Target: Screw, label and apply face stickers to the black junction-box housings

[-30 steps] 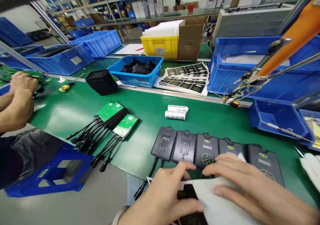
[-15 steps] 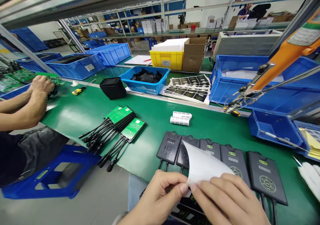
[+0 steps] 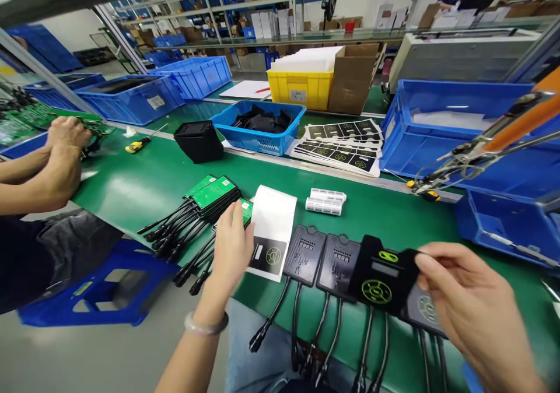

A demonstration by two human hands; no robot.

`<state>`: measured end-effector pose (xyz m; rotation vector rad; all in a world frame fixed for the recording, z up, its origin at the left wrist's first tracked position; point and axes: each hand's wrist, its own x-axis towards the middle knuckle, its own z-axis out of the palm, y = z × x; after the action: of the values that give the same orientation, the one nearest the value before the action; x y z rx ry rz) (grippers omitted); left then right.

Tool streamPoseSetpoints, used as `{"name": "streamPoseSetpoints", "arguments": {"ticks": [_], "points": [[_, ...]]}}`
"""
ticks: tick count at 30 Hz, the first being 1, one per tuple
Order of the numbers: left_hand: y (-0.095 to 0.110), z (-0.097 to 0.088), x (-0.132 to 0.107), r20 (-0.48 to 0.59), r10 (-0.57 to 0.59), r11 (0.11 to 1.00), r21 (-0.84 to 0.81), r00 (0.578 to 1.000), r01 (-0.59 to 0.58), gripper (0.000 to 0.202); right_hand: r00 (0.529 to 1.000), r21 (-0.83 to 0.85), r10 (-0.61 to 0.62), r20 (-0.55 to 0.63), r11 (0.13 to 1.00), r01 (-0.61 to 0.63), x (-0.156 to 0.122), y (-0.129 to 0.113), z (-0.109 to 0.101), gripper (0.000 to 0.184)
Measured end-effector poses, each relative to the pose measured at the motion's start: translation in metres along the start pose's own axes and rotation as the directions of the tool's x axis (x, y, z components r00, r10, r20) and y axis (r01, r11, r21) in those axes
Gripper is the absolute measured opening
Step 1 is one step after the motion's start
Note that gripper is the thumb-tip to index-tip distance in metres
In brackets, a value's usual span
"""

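Observation:
My right hand point(image 3: 472, 299) pinches a black label sticker point(image 3: 380, 279) with a green logo and button ring by its right edge. The sticker hangs over the row of black controller boxes point(image 3: 304, 256) and hides part of the row. My left hand point(image 3: 234, 247) is beside the left edge of a white label sheet point(image 3: 275, 215), its fingers stretched out. One black label point(image 3: 270, 255) shows at the sheet's lower end, and its upper end is bare white. The two leftmost boxes have bare fronts with digit displays; cables hang from the boxes past the table's front edge.
Cabled green circuit boards point(image 3: 214, 193) are stacked left of the sheet. White label rolls point(image 3: 324, 202) lie behind the boxes. Further back are a blue basket point(image 3: 258, 142), more label sheets point(image 3: 341, 142) and an orange hanging tool point(image 3: 520, 119). A co-worker's hands point(image 3: 67, 139) work at far left.
The white sheet has moved from above the boxes to the table at their left. My hands have separated, and a single black sticker is now in the right one.

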<state>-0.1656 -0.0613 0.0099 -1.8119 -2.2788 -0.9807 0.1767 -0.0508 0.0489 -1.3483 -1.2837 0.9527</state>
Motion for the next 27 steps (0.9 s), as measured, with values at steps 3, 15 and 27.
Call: {"name": "streamPoseSetpoints", "arguments": {"ticks": [3,15,27], "points": [[0.025,0.005,-0.029,0.000,0.280,0.958,0.063,0.960,-0.280,0.032,0.983,0.181,0.164,0.087,0.967,-0.178,0.020,0.019,0.025,0.027],[0.055,0.024,-0.090,0.129,0.511,0.850,-0.218,0.850,-0.479,0.026,0.956,-0.044,0.245,0.161,0.970,-0.241,0.024,0.046,0.047,0.030],[0.059,0.022,-0.094,0.128,0.545,0.830,-0.223,0.829,-0.511,0.028,0.958,-0.137,0.246,0.148,0.964,-0.227,0.025,0.048,0.047,0.028]]}}
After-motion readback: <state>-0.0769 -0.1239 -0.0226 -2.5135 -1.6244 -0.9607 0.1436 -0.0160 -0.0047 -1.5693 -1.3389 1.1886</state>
